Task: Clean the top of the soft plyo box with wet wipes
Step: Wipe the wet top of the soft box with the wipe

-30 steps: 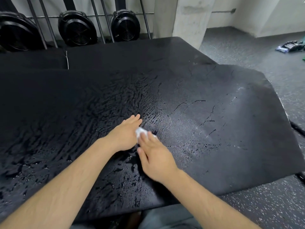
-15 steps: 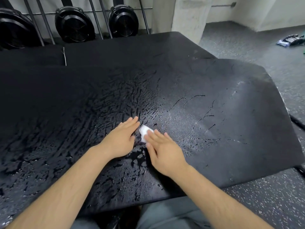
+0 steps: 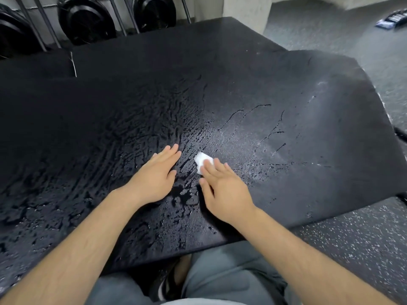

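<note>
Right hand (image 3: 224,190) flat, fingers straight, pressing wet wipe (image 3: 202,160) onto plyo box top (image 3: 286,84), mid-surface among wet streaks. Left hand (image 3: 154,175) flat on the top, released; wipe at its 2 o'clock.

Two hands: the right hand (image 3: 226,194) presses one wet wipe (image 3: 201,161), the left hand (image 3: 154,179) flat beside it. Beyond that grip stand three round black discs (image 3: 86,20); far to its right lies one packet (image 3: 391,18).

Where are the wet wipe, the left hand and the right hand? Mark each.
wet wipe (image 3: 202,161), head view, white part clear of the fingers.
left hand (image 3: 154,179), head view, back of the hand.
right hand (image 3: 226,192), head view, back of the hand.
</note>
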Demonstrator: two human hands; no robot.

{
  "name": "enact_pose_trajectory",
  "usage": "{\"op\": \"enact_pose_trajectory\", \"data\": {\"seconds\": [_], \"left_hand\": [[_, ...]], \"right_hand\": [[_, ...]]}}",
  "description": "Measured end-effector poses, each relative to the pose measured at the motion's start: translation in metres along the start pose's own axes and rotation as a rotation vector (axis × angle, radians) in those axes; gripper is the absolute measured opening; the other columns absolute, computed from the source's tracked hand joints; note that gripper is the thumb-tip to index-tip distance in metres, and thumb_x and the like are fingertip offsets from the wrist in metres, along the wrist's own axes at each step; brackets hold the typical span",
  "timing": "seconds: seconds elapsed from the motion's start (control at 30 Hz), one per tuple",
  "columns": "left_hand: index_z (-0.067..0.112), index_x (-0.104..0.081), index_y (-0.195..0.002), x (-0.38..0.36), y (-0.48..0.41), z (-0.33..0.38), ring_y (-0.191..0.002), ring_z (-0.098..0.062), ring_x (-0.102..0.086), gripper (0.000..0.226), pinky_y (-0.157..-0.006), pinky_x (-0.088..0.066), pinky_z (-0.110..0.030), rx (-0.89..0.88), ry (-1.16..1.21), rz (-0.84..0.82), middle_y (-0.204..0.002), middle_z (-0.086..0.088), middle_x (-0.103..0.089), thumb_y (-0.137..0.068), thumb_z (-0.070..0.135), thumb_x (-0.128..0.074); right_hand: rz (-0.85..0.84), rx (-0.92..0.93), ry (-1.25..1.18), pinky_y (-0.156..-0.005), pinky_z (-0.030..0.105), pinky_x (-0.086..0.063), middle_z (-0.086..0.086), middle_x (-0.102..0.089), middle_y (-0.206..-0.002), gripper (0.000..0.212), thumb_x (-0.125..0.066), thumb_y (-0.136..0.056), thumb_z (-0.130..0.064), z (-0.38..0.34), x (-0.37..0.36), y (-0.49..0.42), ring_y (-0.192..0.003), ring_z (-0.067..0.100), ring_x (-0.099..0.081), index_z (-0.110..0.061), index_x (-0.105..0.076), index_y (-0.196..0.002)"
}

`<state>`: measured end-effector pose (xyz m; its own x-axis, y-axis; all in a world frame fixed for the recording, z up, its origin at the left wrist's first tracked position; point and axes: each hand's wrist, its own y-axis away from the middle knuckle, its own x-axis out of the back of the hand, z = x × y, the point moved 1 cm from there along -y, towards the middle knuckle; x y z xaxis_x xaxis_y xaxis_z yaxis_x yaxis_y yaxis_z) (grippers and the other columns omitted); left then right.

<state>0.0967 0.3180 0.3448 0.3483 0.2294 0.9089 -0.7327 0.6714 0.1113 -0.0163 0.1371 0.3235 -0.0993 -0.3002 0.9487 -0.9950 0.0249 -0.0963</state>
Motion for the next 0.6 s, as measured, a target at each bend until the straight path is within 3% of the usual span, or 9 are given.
{"op": "enact_pose_trajectory", "data": {"seconds": [0.13, 0.33, 0.43, 0.5, 0.6], "left_hand": [[0.016, -0.014, -0.159, 0.000, 0.002, 0.005, -0.152, -0.007, 0.007, 0.060, -0.119, 0.007, -0.022, 0.002, -0.024, -0.015, -0.165, 0.010, 0.004, -0.105, 0.020, -0.041], [0.018, -0.012, -0.159, -0.013, 0.022, 0.020, -0.151, -0.008, 0.010, 0.059, -0.120, 0.008, -0.024, -0.034, -0.017, -0.059, -0.165, 0.008, 0.007, -0.106, 0.019, -0.038], [0.012, -0.014, -0.158, -0.021, 0.025, 0.023, -0.151, -0.008, 0.010, 0.059, -0.124, 0.005, -0.030, -0.040, -0.004, -0.039, -0.166, 0.005, 0.005, -0.104, 0.010, -0.035], [0.011, -0.017, -0.158, -0.023, 0.028, 0.024, -0.148, -0.003, 0.011, 0.058, -0.121, 0.007, -0.024, -0.060, 0.018, -0.042, -0.166, 0.005, 0.003, -0.103, 0.006, -0.034], [0.017, -0.018, -0.158, -0.028, 0.039, 0.025, -0.149, -0.001, 0.008, 0.058, -0.122, 0.006, -0.022, -0.080, 0.053, -0.036, -0.165, 0.009, 0.000, -0.104, 0.008, -0.036]], "right_hand": [[-0.056, 0.189, 0.039, -0.122, 0.041, -0.029, 0.004, -0.055, -0.147, 0.050, -0.033, -0.104, -0.035, -0.028, -0.009, 0.033, -0.142, 0.027, -0.044, -0.011, -0.061, -0.138], [-0.008, -0.005, 0.068, -0.123, 0.039, -0.019, 0.008, -0.053, -0.149, 0.055, -0.027, -0.103, -0.034, 0.001, -0.001, 0.021, -0.144, 0.030, -0.041, -0.008, -0.057, -0.141], [-0.042, 0.144, 0.007, -0.122, 0.042, -0.028, 0.011, -0.055, -0.146, 0.052, -0.034, -0.101, -0.030, -0.034, -0.013, 0.042, -0.142, 0.031, -0.043, -0.004, -0.059, -0.138], [-0.008, 0.203, -0.011, -0.119, 0.042, -0.033, 0.009, -0.058, -0.143, 0.048, -0.037, -0.100, -0.029, -0.035, -0.012, 0.047, -0.139, 0.029, -0.048, -0.006, -0.063, -0.134], [0.079, 0.093, 0.004, -0.114, 0.045, -0.041, 0.008, -0.063, -0.138, 0.047, -0.037, -0.099, -0.027, -0.016, -0.009, 0.041, -0.133, 0.029, -0.054, -0.007, -0.067, -0.130]]}}
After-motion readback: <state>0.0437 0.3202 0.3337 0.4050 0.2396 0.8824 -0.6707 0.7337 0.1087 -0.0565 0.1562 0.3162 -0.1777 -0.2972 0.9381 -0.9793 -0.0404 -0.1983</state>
